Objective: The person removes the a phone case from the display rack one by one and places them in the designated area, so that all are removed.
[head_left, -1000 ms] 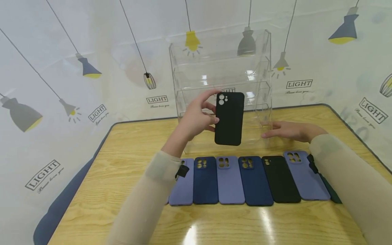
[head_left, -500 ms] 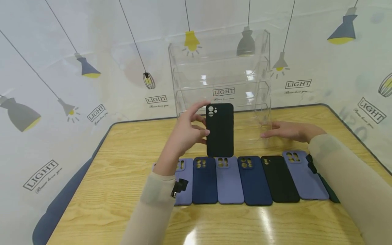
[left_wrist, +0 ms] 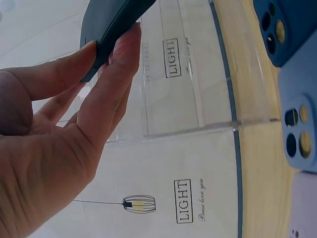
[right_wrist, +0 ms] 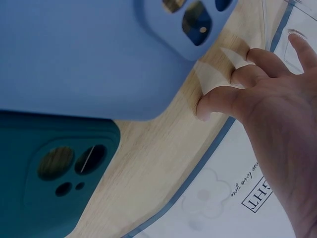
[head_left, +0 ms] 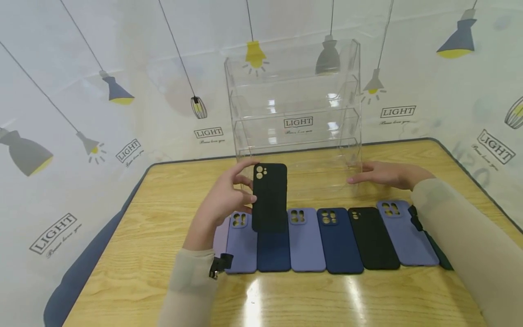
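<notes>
My left hand point(head_left: 224, 198) pinches a black phone case point(head_left: 269, 200) by its left edge and holds it upright, camera cut-outs at the top. In the left wrist view the thumb point(left_wrist: 74, 69) and fingers grip the case point(left_wrist: 111, 27) at one end. The case is in front of a navy case point(head_left: 273, 254) and hides its upper part. My right hand point(head_left: 388, 175) rests at the lower right side of a clear acrylic rack point(head_left: 296, 104), its fingers loosely bent against the side panel in the right wrist view.
A row of phone cases lies on the wooden table point(head_left: 163, 218): lilac point(head_left: 306, 245), navy point(head_left: 341, 245), black point(head_left: 373, 240) and others. A green one point(right_wrist: 59, 178) is partly under the right sleeve. A wall sheet with printed lamps point(head_left: 163, 81) hangs behind.
My left hand has moved down and left with the black case, from in front of the rack to over the row. The right hand has stayed at the rack's side.
</notes>
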{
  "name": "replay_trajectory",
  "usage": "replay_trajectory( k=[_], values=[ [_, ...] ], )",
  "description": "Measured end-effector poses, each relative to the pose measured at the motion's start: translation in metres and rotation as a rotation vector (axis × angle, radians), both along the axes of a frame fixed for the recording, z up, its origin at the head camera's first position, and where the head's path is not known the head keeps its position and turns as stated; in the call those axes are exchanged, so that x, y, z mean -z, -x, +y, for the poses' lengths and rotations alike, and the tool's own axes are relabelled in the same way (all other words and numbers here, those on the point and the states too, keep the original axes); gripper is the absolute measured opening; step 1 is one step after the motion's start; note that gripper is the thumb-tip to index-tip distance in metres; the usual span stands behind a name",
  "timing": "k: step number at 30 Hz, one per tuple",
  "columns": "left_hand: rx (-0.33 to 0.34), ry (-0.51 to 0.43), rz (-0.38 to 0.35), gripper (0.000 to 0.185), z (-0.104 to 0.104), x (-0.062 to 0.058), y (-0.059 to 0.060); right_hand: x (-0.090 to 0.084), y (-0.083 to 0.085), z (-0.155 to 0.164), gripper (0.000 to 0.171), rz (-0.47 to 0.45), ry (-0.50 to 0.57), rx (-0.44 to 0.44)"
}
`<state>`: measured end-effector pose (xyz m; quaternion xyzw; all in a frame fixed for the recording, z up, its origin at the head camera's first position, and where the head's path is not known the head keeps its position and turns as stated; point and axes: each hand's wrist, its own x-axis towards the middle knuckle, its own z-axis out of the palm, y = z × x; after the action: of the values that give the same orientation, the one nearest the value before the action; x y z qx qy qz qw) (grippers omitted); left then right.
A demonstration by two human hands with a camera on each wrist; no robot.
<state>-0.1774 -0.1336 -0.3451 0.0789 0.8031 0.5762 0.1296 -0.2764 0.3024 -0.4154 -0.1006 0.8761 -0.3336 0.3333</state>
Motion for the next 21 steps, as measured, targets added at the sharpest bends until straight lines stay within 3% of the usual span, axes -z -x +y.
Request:
replay_trajectory(
  k=[13,21],
  values=[
    [-0.032,0.041,-0.042,0.086,-0.029,0.011,-0.008,0.0,-0.003,0.001,0.107,-0.011,0.026,0.004],
    [-0.095,0.065,-0.057,0.087,-0.054,0.017,-0.012,-0.002,-0.004,-0.002,0.109,-0.012,0.025,0.002]
  ],
)
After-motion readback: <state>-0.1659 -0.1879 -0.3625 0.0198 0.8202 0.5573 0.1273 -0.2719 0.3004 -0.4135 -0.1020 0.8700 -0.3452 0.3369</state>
